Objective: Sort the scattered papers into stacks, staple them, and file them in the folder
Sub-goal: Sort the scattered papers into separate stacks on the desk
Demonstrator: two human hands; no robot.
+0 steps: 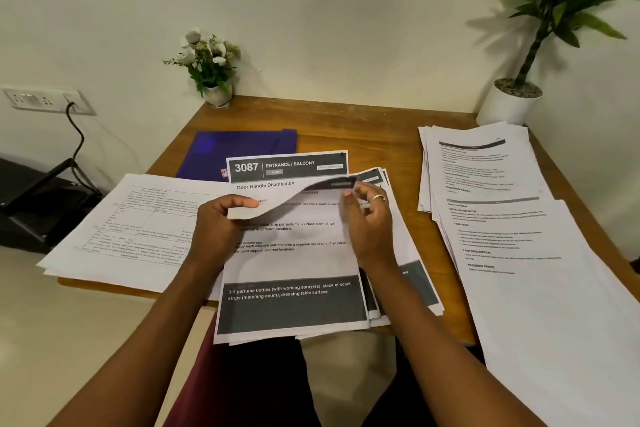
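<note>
One head-worn wide-angle view, facing forward and down, close above the table (363,125) — edges apparently distorted.

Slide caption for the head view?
Left hand and right hand fold back the top printed sheet of the centre paper stack.

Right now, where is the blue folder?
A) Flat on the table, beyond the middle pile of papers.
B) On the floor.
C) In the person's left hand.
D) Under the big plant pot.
A: the blue folder lies flat on the wooden table behind the middle pile of papers, which partly covers it; the left hand and right hand both hold the top sheet.
</note>
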